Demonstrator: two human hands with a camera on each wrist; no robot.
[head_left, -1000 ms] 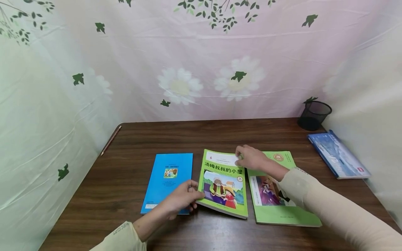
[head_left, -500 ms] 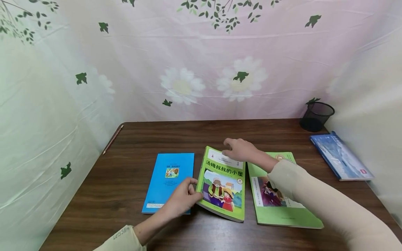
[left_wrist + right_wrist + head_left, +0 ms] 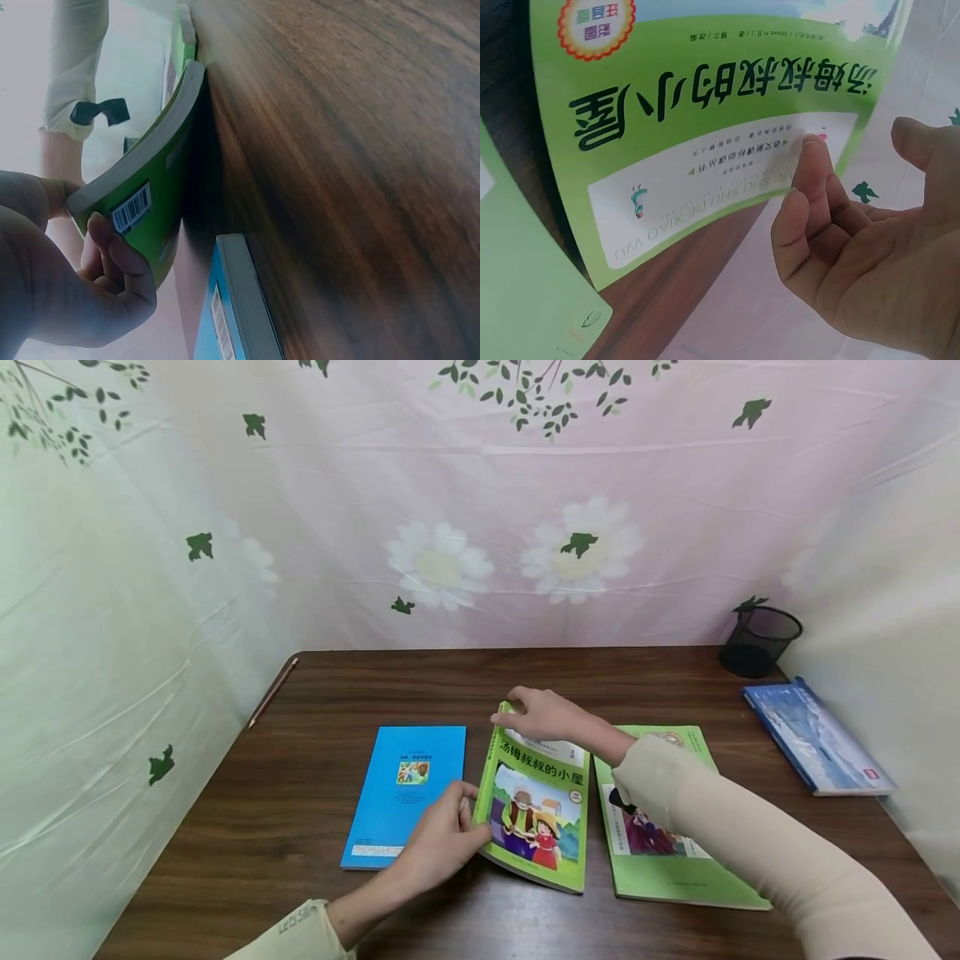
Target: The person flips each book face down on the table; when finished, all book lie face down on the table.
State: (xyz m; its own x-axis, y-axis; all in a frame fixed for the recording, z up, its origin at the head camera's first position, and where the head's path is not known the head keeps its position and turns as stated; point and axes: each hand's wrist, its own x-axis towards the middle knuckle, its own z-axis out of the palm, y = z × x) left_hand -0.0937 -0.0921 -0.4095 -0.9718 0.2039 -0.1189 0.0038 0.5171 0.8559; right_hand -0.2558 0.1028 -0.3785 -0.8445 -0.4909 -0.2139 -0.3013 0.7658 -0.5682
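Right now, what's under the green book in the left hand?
Beneath the raised left edge of the green book, the left wrist view shows fingers of the left hand and wooden tabletop. What lies beneath its right side is covered.

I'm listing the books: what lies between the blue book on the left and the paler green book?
In the head view, the green Uncle Tom's Cabin book is between them, its lifted left edge pinched by the left hand.
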